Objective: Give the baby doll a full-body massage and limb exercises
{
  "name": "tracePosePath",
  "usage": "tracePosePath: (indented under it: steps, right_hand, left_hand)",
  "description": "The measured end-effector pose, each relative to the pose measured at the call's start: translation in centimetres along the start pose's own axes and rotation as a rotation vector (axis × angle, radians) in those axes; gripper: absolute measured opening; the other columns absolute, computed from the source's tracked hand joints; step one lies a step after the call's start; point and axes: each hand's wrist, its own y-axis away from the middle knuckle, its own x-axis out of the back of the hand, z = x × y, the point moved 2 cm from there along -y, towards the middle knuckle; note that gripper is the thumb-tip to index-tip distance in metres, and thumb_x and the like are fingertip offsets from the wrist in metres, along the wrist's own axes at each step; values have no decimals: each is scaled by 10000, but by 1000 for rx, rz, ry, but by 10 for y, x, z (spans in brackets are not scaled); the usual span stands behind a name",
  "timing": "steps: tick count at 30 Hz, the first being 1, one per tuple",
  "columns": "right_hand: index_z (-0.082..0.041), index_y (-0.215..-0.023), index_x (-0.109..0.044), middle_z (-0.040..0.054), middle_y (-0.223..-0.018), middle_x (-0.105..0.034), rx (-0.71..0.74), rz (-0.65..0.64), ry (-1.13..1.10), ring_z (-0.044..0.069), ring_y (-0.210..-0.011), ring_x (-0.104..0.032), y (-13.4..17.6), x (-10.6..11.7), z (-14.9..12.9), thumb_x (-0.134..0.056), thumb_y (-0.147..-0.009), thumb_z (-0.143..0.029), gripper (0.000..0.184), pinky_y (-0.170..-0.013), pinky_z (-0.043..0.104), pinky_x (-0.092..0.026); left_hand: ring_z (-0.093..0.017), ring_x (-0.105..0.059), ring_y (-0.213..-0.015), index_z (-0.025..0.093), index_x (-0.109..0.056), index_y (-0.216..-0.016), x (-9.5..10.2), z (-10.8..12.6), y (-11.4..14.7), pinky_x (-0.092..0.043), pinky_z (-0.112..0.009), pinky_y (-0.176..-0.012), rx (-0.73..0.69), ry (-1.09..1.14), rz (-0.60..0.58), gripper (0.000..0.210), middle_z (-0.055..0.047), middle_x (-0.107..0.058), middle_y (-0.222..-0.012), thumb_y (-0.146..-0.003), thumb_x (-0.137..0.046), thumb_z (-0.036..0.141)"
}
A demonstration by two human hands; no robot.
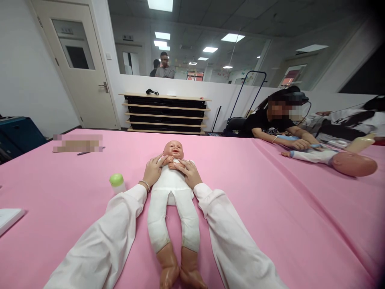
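On its back on the pink tablecloth (pixel 258 192) lies a baby doll (pixel 173 180), its head away from me and its bare feet towards me. Its body and legs are white cloth; the head, hands and feet are bare tan plastic or rubber. My left hand (pixel 152 170) closes over one doll hand at the chest. Opposite it, my right hand (pixel 190 172) has its fingers over the other doll hand. Both doll hands are held close together just below the chin. My thumbs are partly hidden.
A bottle with a green lid (pixel 116 182) stands left of my left forearm. A white box-like object (pixel 10 218) lies at the left edge, and a pen (pixel 90 151) lies farther back. At right, another person (pixel 270 116) handles a second doll (pixel 351 162).
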Motion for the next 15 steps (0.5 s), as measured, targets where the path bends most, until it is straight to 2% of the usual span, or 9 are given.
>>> tracePosePath:
  steps: [2, 4, 8, 12, 15]
  right_hand:
    - [-254, -1207, -526, 71, -1288, -480, -44, 51, -19, 198, -1212, -397, 2, 0, 1, -382, -819, -68, 454, -999, 430, -327]
    - [-249, -1237, -491, 78, -1306, -459, -123, 154, -53, 194, -1214, -402, 5, -1, 2, -359, -840, -94, 447, -1002, 421, -341]
    - [-230, -1341, -323, 95, -1353, -394, -371, 451, -207, 198, -1250, -373, 12, -1, 10, -359, -869, -189, 476, -1007, 434, -360]
    - [-162, -1362, -239, 155, -1316, -416, -568, 759, -266, 223, -1195, -444, 20, 2, 27, -381, -860, -218, 524, -945, 461, -412]
    - [-137, -1330, -299, 165, -1312, -410, -598, 789, -175, 238, -1178, -448, 22, 10, 41, -369, -881, -252, 469, -927, 466, -416]
  left_hand:
    - [-227, -429, -1151, 258, -380, -1321, -1, -3, 1, -367, -404, -958, 32, 94, 55, 642, -33, -443, -1329, -715, -391, 44]
    - [-218, -411, -1192, 225, -295, -1363, -2, -6, 3, -344, -400, -996, 108, 224, 151, 653, -57, -434, -1335, -738, -405, 72]
    - [-219, -387, -1245, 220, -98, -1412, 1, -14, 8, -356, -369, -1008, 370, 471, 341, 745, -85, -340, -1402, -776, -484, 179]
    - [-222, -390, -1250, 215, -43, -1405, 2, -27, 12, -335, -367, -1030, 627, 598, 506, 778, -113, -288, -1424, -785, -512, 244]
    - [-218, -329, -1288, 177, -35, -1391, -1, -41, 15, -309, -351, -1045, 770, 650, 593, 736, -145, -205, -1450, -808, -481, 235]
